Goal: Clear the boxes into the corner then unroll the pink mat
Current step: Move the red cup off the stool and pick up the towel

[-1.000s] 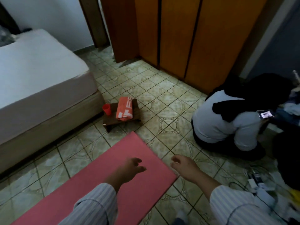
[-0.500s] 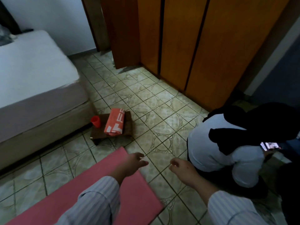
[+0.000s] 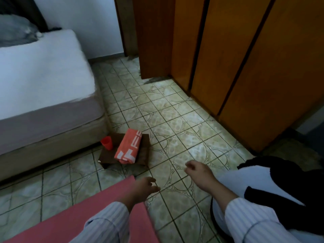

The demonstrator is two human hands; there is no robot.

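The pink mat [image 3: 75, 220] lies flat and unrolled on the tiled floor at the lower left, its far end near the middle of the view. My left hand [image 3: 144, 187] hovers over that far end with fingers loosely spread, holding nothing. My right hand [image 3: 198, 171] is to its right above bare tiles, fingers slightly curled and empty. Both arms wear striped sleeves. No boxes are in view.
A low dark wooden stool [image 3: 142, 155] beyond the mat carries a folded orange towel [image 3: 128, 146] and an orange cup [image 3: 107, 142]. A bed [image 3: 43, 102] runs along the left. Wooden wardrobe doors [image 3: 245, 58] stand at the right. A crouching person [image 3: 263, 181] is at lower right.
The view has tilted up and turned left, so the mat sits lower in frame and the crouching person has slid to the right edge. Both hands stay raised and empty.
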